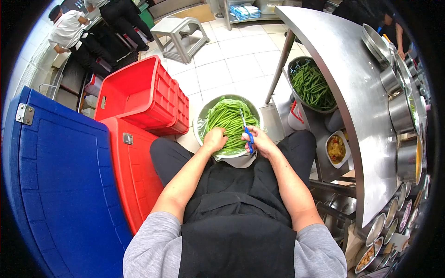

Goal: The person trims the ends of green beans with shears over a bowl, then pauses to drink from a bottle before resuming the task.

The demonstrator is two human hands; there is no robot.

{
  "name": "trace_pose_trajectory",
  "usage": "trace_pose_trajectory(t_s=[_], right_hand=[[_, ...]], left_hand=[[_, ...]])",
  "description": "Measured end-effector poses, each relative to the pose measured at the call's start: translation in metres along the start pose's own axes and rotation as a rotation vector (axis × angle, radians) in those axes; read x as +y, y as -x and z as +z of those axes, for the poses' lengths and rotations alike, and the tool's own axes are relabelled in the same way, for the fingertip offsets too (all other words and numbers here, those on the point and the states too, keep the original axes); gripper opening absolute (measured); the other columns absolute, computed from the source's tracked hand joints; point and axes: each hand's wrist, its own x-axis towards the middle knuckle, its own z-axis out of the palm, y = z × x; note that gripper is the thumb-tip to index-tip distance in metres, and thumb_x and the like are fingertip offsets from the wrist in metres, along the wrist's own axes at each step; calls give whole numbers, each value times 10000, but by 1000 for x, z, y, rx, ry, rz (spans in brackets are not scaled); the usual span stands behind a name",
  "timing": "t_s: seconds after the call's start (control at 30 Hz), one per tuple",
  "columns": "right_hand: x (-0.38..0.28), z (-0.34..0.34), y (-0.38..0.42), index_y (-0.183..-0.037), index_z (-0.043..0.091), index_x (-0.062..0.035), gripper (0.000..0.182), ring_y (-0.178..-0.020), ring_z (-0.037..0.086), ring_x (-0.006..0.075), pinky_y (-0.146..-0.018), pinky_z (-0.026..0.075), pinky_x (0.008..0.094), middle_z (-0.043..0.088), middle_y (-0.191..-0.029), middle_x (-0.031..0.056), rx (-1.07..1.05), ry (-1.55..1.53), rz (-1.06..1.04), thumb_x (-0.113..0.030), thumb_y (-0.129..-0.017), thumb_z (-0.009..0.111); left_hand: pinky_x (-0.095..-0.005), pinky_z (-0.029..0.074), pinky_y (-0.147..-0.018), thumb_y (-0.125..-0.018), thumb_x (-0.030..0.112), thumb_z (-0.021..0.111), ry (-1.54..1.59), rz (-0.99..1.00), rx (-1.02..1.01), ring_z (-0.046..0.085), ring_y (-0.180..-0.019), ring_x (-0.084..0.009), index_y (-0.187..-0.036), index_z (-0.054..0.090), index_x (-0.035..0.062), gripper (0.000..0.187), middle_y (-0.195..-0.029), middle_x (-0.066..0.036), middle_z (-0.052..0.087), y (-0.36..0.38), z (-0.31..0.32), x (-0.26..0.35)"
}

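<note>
A heap of long, thin green beans [228, 115] is held in a round, pale basin [261, 121], set between the 2 knees of the seated person and lined with a clear plastic bag [202, 127]. Beans could be tipped over the rim if the basin were nudged by either thigh; its support is mostly hidden.

The heap is touched by the left hand [216, 139], its fingers bent down among the beans; whether any are pinched cannot be told. Blue-handled metal scissors [250, 139] are gripped in the right hand [260, 140], with the fingers closed round the handles and the blades pointed away from the body; how far the blades are parted cannot be told. Because the 2 hands are held near each other, the left fingertips could be nicked by a leftward swing. The bag could also be slit, as loose film is bunched around the beans.

Farther right, a white tray of yellow-brown food [336, 148] is left uncovered near the right knee, so stray clippings could be caught in it. On the left, elbow room could be limited by a red plastic chest [132, 171] beside the thigh.
</note>
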Motion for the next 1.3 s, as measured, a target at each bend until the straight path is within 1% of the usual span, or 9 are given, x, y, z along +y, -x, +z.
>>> trace_pose_trajectory(t_s=[0.13,0.33,0.8,0.87,1.1,1.17,1.2,1.27,1.3], right_hand=[[0,0,-2,-1350,440,-63,588,-598,595,126,-521,519,262,624,-975,61,23,36,1,-256,-879,734],[0,-2,1,-1327,467,-81,585,-634,608,136,-531,529,274,626,-991,59,-11,74,29,-307,-864,744],[-8,5,10,-1335,472,-70,602,-659,612,131,-570,531,273,628,-1012,60,-111,86,29,-332,-864,740],[-7,5,10,-1324,474,-75,618,-645,618,128,-561,533,267,633,-994,51,-116,91,26,-353,-848,753],[0,4,5,-1327,476,-67,544,-638,614,123,-558,524,256,633,-973,45,-124,138,24,-247,-882,730],[0,4,4,-1326,478,-59,546,-650,614,123,-566,525,260,633,-965,42,-126,116,21,-245,-880,733],[-1,4,5,-1325,474,-68,540,-643,620,129,-559,529,260,632,-971,47,-117,68,34,-258,-886,726],[-3,5,6,-1324,470,-76,535,-636,625,135,-553,533,260,632,-978,52,-108,21,46,-270,-891,719],[-5,5,7,-1329,464,-82,541,-640,629,142,-556,538,267,630,-985,54,-113,19,49,-297,-897,710]], left_hand=[[-451,518,-833,-804,247,699,57,-63,-57,664,-949,-355,-996,686,42,282,-979,-199,680,-2,-7,2],[-415,524,-808,-801,278,716,338,-93,141,682,-895,-344,-978,683,31,306,-918,-206,696,-4,-25,0],[-400,509,-750,-854,284,680,246,102,161,667,-833,-324,-1011,719,38,295,-937,-174,683,4,-46,10],[-418,508,-818,-864,291,656,244,106,133,654,-943,-344,-1011,708,31,303,-955,-168,675,6,-48,12],[-408,500,-814,-860,278,664,284,167,277,655,-862,-316,-972,697,16,287,-875,-152,661,-4,-30,-5],[-354,512,-634,-889,225,643,558,-1,232,608,-658,-213,-933,646,20,209,-784,-105,630,-10,-23,-11],[-354,512,-634,-889,225,643,558,-1,232,608,-658,-213,-933,646,20,209,-784,-105,630,-8,-27,-7],[-221,386,-440,-936,161,590,1326,-208,62,494,-547,-67,-912,551,51,119,-763,-33,594,-3,-35,3],[-177,307,-378,-941,127,562,1463,-216,133,423,-488,-38,-929,509,67,81,-784,-79,609,-4,-33,7]])
